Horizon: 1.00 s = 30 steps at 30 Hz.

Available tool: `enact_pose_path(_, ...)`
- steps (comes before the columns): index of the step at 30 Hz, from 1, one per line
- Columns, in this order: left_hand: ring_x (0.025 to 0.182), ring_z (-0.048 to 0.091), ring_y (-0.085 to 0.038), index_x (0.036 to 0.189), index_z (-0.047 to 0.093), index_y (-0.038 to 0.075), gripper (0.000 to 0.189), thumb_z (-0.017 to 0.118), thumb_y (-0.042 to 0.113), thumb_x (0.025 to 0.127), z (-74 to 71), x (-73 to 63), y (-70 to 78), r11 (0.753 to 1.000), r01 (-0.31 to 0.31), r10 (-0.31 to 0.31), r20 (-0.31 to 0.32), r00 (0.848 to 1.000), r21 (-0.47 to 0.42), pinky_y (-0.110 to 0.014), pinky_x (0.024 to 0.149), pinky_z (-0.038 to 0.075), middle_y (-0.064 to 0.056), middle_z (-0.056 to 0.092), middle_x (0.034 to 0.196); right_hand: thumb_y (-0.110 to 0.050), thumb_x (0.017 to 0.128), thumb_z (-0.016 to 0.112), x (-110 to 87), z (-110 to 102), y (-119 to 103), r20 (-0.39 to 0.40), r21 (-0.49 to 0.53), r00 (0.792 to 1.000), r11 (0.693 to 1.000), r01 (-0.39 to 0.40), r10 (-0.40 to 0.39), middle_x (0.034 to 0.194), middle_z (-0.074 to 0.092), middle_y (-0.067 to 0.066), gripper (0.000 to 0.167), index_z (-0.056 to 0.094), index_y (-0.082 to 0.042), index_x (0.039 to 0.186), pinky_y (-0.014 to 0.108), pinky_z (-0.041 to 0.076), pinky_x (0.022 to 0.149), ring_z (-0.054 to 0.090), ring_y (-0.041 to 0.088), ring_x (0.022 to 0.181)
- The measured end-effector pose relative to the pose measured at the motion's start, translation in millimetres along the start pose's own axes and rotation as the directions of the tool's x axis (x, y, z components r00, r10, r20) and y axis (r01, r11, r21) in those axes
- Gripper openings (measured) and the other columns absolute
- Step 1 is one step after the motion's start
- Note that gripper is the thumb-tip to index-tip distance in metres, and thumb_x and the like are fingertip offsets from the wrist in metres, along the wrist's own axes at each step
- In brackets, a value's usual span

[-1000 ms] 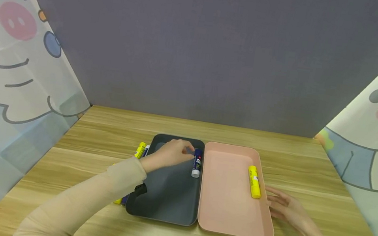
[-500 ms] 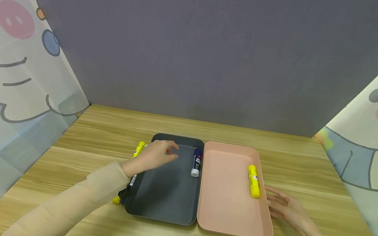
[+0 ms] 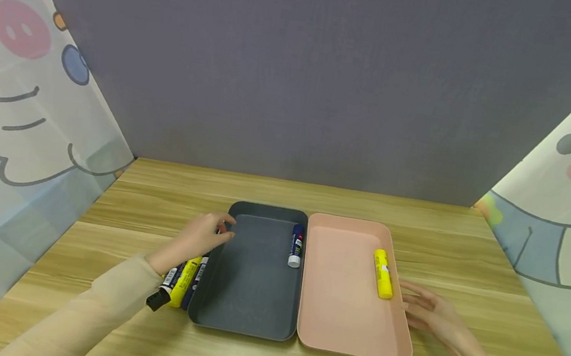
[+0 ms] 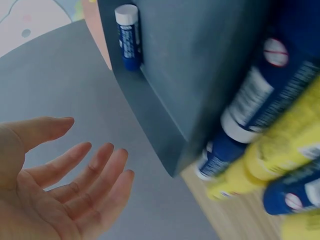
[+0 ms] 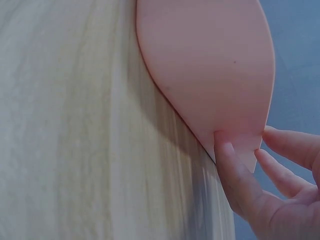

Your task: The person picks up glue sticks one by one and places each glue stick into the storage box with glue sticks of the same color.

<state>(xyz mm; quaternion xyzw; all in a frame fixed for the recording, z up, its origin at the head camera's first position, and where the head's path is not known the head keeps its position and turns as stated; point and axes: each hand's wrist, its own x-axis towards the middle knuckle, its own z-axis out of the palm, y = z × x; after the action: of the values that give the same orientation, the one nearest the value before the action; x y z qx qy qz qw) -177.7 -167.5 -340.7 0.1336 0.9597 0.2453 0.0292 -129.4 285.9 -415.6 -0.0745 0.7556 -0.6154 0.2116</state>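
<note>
Both the dark grey tray (image 3: pixel 248 293) and the pink tray (image 3: pixel 343 318) stood side by side on the wooden counter (image 3: pixel 471 244), at the lower middle of the frame in the head view. One blue tube (image 3: pixel 296 247) with a white end lay in the upper right part of the dark grey tray, close along its right wall, the white end toward the bottom of the frame. One yellow tube (image 3: pixel 383 274) lay slightly slanted in the upper right part of the pink tray, near its right wall. More blue and yellow tubes (image 3: pixel 186 285) lay together just left of the dark grey tray, partly hidden by the left arm; how many could not be told.

The left hand (image 3: pixel 197 237) hung over the left edge of the dark grey tray, fingers relaxed and parted from the thumb, with hold of nothing. At the lower right of the frame, the right hand (image 3: pixel 435 318) touched the right side of the pink tray; its wrist view showed the thumb against the outer wall and two fingertips at the edge, all loosely spread. A plain grey backdrop (image 3: pixel 298 83) filled the upper middle.
</note>
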Motion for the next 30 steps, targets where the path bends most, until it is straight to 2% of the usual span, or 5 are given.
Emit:
enact_pose_path(5, 0.047, 0.043, -0.012, 0.112, 0.056, -0.003, 0.033, 0.058, 0.014, 0.084, -1.9, -7.8, -14.8, 0.999, 0.037, -0.037, -0.029, 0.999, -0.014, -0.025, 0.044, 0.037, -0.016, 0.061, 0.088, -0.016, 0.091, 0.048, -0.4, -0.3, 0.9, 0.003, 0.008, 1.0, 1.0, 0.007, -0.007, 0.13, 0.031, 0.035, 0.057, 0.022, 0.005, 0.136, 0.031, 0.047, 0.083, 0.054, -0.001, 0.098)
enact_pose_path(16, 0.051, 0.047, -0.012, 0.111, 0.054, -0.006, 0.033, 0.058, 0.01, 0.083, -6.3, -27.0, -41.3, 0.995, 0.085, -0.087, -0.048, 0.995, -0.048, -0.026, 0.046, 0.04, -0.018, 0.061, 0.087, -0.015, 0.091, 0.049, 0.1, -1.3, 2.6, 0.012, 0.032, 1.0, 0.999, 0.022, -0.022, 0.129, 0.035, 0.034, 0.053, 0.028, 0.001, 0.136, 0.031, 0.047, 0.083, 0.056, 0.003, 0.098)
enact_pose_path(25, 0.053, 0.048, -0.014, 0.11, 0.055, -0.007, 0.032, 0.058, 0.011, 0.083, -5.4, -40.5, -56.4, 0.989, 0.15, -0.15, -0.05, 0.987, -0.007, -0.027, 0.047, 0.04, -0.019, 0.061, 0.086, -0.012, 0.091, 0.048, 0.4, -2.0, 3.4, 0.028, 0.028, 0.998, 0.998, 0.06, -0.061, 0.126, 0.037, 0.035, 0.051, 0.028, 0.004, 0.135, 0.03, 0.047, 0.082, 0.056, 0.003, 0.098)
enact_pose_path(30, 0.05, 0.045, -0.014, 0.109, 0.054, -0.008, 0.033, 0.059, 0.011, 0.082, -2.3, -47.0, -65.2, 0.984, 0.178, -0.178, -0.046, 0.983, 0.004, -0.027, 0.045, 0.038, -0.019, 0.061, 0.085, -0.014, 0.09, 0.05, 0.2, -1.6, 3.8, 0.01, 0.015, 0.999, 0.999, 0.04, -0.04, 0.125, 0.037, 0.035, 0.053, 0.027, 0.006, 0.134, 0.031, 0.048, 0.082, 0.056, 0.004, 0.097)
